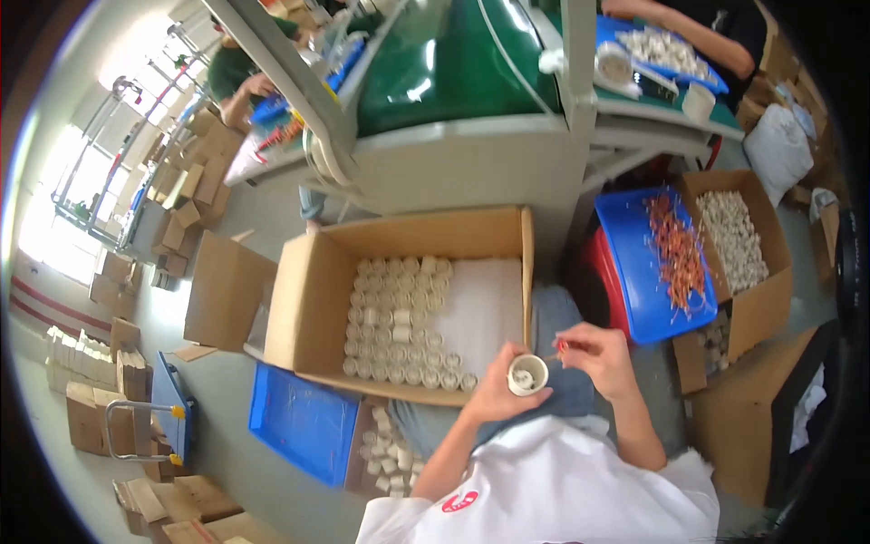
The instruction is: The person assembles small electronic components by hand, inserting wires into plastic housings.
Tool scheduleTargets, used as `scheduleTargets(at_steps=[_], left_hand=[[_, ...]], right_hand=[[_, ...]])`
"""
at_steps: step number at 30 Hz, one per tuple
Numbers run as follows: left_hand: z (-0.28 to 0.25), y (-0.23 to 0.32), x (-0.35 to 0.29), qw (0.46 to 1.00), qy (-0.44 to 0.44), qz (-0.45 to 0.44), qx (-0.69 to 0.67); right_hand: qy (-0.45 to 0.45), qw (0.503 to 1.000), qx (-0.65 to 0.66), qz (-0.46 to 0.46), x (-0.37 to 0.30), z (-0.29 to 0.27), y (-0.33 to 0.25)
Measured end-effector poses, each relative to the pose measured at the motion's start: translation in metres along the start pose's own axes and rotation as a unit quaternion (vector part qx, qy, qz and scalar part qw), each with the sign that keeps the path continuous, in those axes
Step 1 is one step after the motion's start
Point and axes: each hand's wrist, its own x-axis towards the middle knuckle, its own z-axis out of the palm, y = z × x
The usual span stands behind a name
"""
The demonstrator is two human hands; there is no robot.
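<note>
Left fingers [538, 397] grip a white cup [535, 366] — right fingers [584, 338] pinch a red piece [562, 345], possibly wire.

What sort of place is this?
Probably a factory assembly floor: a green conveyor belt runs between seated-height work tables, an open carton holds rows of matching white cups, and a blue tray carries reddish wired parts.

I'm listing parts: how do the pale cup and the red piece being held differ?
The cup is off-white; the piece is red. The cup is wide and round-mouthed; the piece is much smaller. The left hand grips the cup; the right hand pinches the piece. Both are held.
</note>
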Motion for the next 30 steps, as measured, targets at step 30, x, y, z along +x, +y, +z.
scheduleTargets(at_steps=[30], left_hand=[[-0.012, -0.014, -0.004, 0.887, 0.257, 0.244, 0.296]], right_hand=[[0.037, 0.928, -0.287, -0.236, -0.010, 0.044, -0.010]])
